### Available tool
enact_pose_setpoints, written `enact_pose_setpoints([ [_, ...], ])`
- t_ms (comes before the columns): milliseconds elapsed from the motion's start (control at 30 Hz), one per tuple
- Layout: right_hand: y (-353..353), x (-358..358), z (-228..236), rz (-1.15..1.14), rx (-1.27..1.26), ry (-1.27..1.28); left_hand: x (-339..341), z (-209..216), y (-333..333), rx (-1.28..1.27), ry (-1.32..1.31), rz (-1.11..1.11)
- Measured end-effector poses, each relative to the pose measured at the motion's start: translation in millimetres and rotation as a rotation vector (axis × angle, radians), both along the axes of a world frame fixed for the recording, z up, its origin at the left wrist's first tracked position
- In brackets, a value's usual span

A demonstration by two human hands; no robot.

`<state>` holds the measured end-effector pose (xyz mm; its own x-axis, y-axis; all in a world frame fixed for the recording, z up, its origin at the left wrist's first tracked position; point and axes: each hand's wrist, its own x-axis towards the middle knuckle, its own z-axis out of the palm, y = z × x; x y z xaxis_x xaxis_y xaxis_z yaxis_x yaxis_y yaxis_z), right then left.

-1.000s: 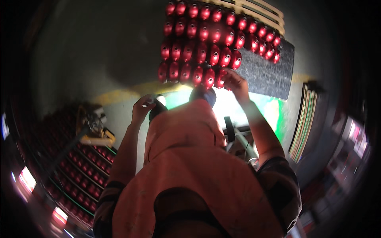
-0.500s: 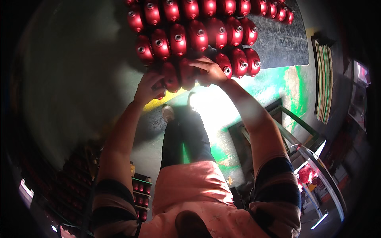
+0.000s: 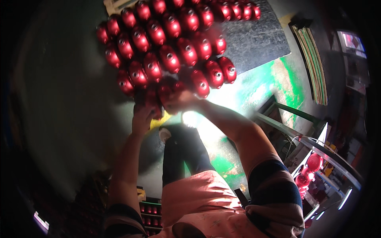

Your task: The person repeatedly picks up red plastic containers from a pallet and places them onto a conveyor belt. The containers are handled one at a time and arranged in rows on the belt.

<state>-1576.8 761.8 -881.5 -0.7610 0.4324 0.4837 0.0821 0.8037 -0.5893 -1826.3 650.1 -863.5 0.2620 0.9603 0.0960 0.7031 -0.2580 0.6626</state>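
Rows of glossy red metal canisters [image 3: 169, 59], rounded with short silver necks, lie side by side in front of me. At the near-left end of the closest row, my left hand [image 3: 143, 117] closes its fingers on the outer side of a red canister [image 3: 152, 101]. My right hand [image 3: 182, 101], smeared by motion, grips a darker canister [image 3: 163, 90] from the right. The canisters between my hands are partly hidden by fingers and shadow. Right of my right hand, three more canisters [image 3: 214, 74] of that row stand apart from it.
A dark grey sheet [image 3: 258, 39] extends right of the rows. Farther right stands a stack of thin boards [image 3: 313, 63]. A metal-framed table [image 3: 285, 129] is near my right arm, with red canisters [image 3: 307, 174] beside it. Shelves of red canisters [image 3: 151, 214] are at lower left.
The rows now appear lower and farther left as the view turned. My hands have come closer together, and a gap shows between my right hand and the canisters to its right.
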Motion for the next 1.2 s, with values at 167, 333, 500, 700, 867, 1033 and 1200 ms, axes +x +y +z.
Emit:
enact_pose_setpoints([
  [167, -55.0, 19.4, 30.7, -0.052, -0.621, -0.002, -22.7, 50.5, -62.3, -0.180, -0.073, 0.107],
  [333, -104.1, 50.7, 113.1, -0.172, -0.367, 0.020, -33.7, 112.4, -68.2, -0.152, -0.057, 0.040],
  [500, -117.2, 74.9, 186.3, -0.412, -0.466, 0.087, -24.8, 154.5, -1.6, -0.143, -0.184, -0.170],
  [700, -190.1, 129.3, 217.5, -0.842, -0.384, 0.193, 21.7, 174.2, 76.9, -0.089, -0.152, -0.515],
  [867, -285.1, 167.3, 210.9, -1.290, -0.510, 0.086, 92.0, 200.2, 88.0, -0.095, -0.168, -0.742],
  [1033, -374.7, 203.6, 207.6, -1.628, -0.861, 0.384, 172.6, 219.6, 87.9, 0.110, -0.097, -1.011],
  [1200, -419.6, 286.9, 258.9, -1.796, -0.779, 0.606, 290.1, 284.2, 92.9, -0.383, -0.128, -0.885],
])
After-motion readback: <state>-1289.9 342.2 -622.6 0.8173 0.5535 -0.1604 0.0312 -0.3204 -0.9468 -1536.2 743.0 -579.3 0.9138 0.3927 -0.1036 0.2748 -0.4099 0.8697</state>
